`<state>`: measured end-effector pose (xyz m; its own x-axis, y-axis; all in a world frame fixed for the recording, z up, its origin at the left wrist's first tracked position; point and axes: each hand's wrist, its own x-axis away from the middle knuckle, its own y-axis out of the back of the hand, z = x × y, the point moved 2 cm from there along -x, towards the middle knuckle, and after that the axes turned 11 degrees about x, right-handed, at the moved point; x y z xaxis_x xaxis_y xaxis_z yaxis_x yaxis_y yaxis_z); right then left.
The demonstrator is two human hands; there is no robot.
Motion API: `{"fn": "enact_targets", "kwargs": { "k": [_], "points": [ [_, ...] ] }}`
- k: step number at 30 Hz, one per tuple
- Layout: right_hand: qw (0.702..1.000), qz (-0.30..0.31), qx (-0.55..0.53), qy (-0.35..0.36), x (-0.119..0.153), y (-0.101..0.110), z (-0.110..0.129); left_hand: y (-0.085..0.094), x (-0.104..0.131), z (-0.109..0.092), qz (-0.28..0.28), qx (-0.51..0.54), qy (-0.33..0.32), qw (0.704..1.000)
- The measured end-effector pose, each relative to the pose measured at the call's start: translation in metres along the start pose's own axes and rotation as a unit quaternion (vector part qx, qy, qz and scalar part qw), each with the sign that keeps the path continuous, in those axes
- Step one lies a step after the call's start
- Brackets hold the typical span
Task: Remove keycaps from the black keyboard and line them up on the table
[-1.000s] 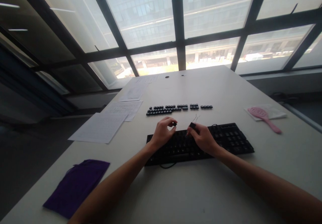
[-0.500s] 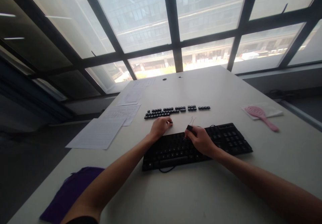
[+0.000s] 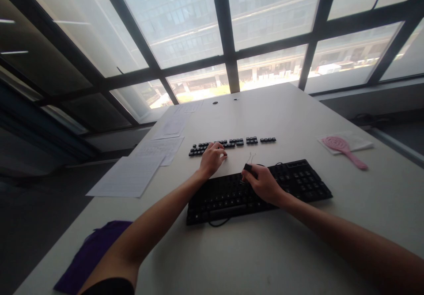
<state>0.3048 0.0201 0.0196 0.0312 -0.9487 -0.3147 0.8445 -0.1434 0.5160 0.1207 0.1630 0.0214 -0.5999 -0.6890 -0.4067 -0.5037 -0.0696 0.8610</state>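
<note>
My left hand (image 3: 212, 159) reaches past the keyboard's back edge, beside the rows of black keycaps (image 3: 238, 142). Its thumb and fingers are closed in a pinch on a small dark keycap (image 3: 225, 155). My right hand (image 3: 263, 182) is over the middle of the black keyboard (image 3: 228, 193), gripping a keycap puller (image 3: 247, 167) by its black handle. Two thin wire prongs stick up from that handle, away from the keys. The keycaps behind the keyboard are lined up in groups, and my left fingers hide part of them.
Printed papers (image 3: 127, 175) lie along the left side of the white table (image 3: 251, 251). A purple cloth-like item (image 3: 94, 253) is near my left forearm. To the right, a pink hairbrush (image 3: 344, 151) rests partly on a clear plastic wrapper (image 3: 362, 144). Windows rise behind the table.
My left hand has moved away from me, from the keyboard's back edge toward the keycap rows, still pinching. My right hand has stayed nearly in place with the puller.
</note>
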Motion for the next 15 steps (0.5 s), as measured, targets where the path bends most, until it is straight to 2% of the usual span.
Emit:
{"fn": "enact_targets", "kwargs": {
  "k": [6, 11, 15],
  "points": [
    [1.000, -0.001, 0.005, -0.003, 0.000, 0.000, -0.001, -0.006, -0.021, 0.005, -0.018, -0.016, 0.017, 1.000],
    [1.000, 0.003, 0.004, -0.009, 0.000, 0.001, 0.000, -0.007, -0.023, 0.012, -0.025, -0.001, 0.046, 0.999],
    [1.000, 0.000, -0.006, -0.016, -0.001, 0.000, -0.002, 0.001, -0.022, 0.010, -0.032, -0.002, 0.049, 0.998]
  ]
}}
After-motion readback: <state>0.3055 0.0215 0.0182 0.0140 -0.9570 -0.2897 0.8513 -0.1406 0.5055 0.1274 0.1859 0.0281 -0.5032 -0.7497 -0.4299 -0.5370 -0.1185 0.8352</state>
